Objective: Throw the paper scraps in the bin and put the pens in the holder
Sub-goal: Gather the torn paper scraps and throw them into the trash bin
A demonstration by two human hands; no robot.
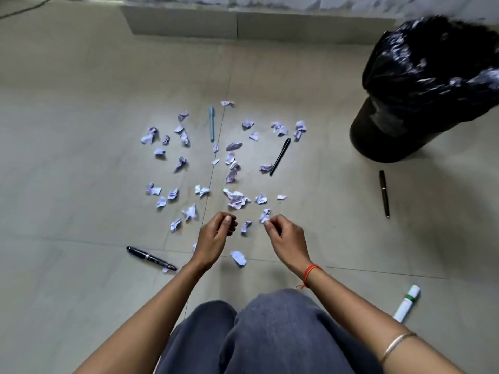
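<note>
Several crumpled pale paper scraps (235, 198) lie scattered on the tiled floor. My right hand (287, 240) pinches one scrap (264, 215) between its fingertips. My left hand (216, 236) hovers beside it with fingers curled and nothing visible in them. A light blue pen (212, 124) lies at the far side, a black pen (280, 156) right of centre, another black pen (384, 193) near the bin, and a dark pen (151, 258) at the near left. The bin (421, 85), lined with a black bag, stands at the upper right. No holder is visible.
A white and green marker (406, 303) lies at the lower right. My knees in dark trousers (270, 333) fill the bottom centre. A low grey ledge (243, 25) runs along the far wall. A cable (27, 8) trails at the top left.
</note>
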